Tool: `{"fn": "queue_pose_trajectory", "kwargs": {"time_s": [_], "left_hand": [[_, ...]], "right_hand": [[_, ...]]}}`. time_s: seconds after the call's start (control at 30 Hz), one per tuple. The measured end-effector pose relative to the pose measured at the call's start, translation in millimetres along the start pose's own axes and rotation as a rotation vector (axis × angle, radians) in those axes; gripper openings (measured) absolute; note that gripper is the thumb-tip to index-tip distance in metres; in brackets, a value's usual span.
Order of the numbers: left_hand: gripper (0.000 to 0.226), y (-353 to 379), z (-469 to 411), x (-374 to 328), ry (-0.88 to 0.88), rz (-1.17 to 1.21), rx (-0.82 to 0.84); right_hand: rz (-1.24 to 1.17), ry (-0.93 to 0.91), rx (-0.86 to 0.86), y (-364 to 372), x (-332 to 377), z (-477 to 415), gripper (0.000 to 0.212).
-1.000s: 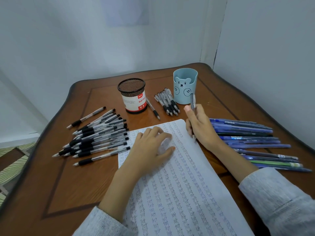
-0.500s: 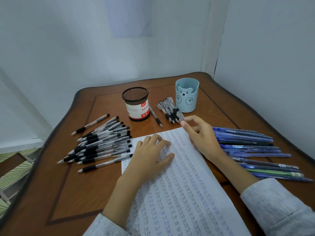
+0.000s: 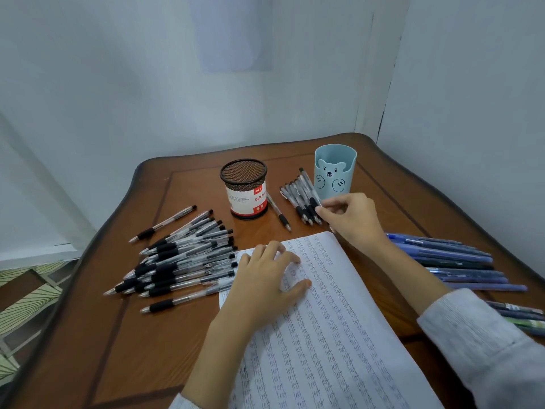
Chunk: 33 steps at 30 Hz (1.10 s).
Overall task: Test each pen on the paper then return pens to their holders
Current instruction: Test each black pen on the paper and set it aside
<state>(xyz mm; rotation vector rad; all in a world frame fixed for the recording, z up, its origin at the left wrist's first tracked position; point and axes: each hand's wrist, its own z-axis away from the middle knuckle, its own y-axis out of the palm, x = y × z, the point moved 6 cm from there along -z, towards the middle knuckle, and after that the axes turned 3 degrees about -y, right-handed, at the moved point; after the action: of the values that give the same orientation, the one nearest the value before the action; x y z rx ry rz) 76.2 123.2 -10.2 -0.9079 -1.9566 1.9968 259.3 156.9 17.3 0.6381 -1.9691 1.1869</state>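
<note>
A lined paper sheet [image 3: 339,335] covered in handwritten test marks lies on the wooden table [image 3: 124,349]. My left hand [image 3: 271,278] presses flat on its upper left part. My right hand [image 3: 351,216] reaches past the sheet's top edge, its thumb and forefinger pinching the lower end of a clear black-grip pen [image 3: 309,187]. That pen lies at the right side of a small row of similar pens [image 3: 296,199]. Behind them stand a black mesh holder [image 3: 244,190] with a red and white label and a light blue bear cup [image 3: 334,172]; no pens show above either rim.
A big heap of clear black-grip pens [image 3: 182,261] lies left of the sheet. One single pen [image 3: 278,212] rests beside the mesh holder. Several blue pens [image 3: 448,258] lie in a row at the right, near the table edge. White walls close off the back and right.
My right hand, which held a pen upright over the sheet, has lowered it onto the small row beside the bear cup. My left hand has stayed on the paper.
</note>
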Motion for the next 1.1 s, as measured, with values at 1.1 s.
{"fn": "queue_pose_trajectory", "kwargs": {"time_s": [1.1], "left_hand": [[0.030, -19, 85, 29, 0.048, 0.070, -0.134]], "right_hand": [[0.008, -0.123, 0.353, 60, 52, 65, 0.013]]}}
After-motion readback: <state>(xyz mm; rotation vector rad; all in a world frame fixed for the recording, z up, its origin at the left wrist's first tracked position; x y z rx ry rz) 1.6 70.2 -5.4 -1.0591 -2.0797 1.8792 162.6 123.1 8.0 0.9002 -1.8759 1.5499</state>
